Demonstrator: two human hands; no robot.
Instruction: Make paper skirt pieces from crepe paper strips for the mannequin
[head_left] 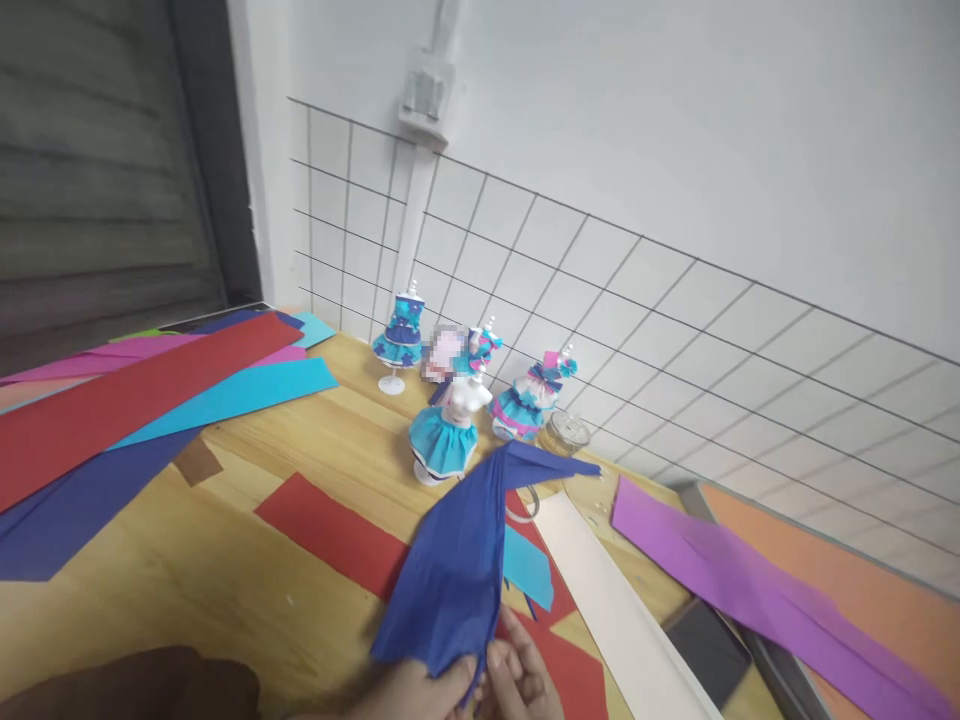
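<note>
A long piece of dark blue crepe paper (457, 550) stretches up from my hands, its far end folded over to the right. My left hand (424, 690) pinches its lower edge between thumb and fingers. Close beside it, my right hand (521, 670) grips the right edge of the same paper with curled fingers. Just beyond the paper stands a small white dress form (466, 400) with a turquoise skirt (442, 442) and a bare top.
Dressed forms (399, 335) (529, 395) stand near a wire grid (540, 230). Coloured paper strips (150, 400) lie left; red scraps (330, 535), a cream strip (622, 610), a purple strip (750, 580) and a dark phone-like object (709, 650) lie right and centre. A clear round container (568, 432) sits behind.
</note>
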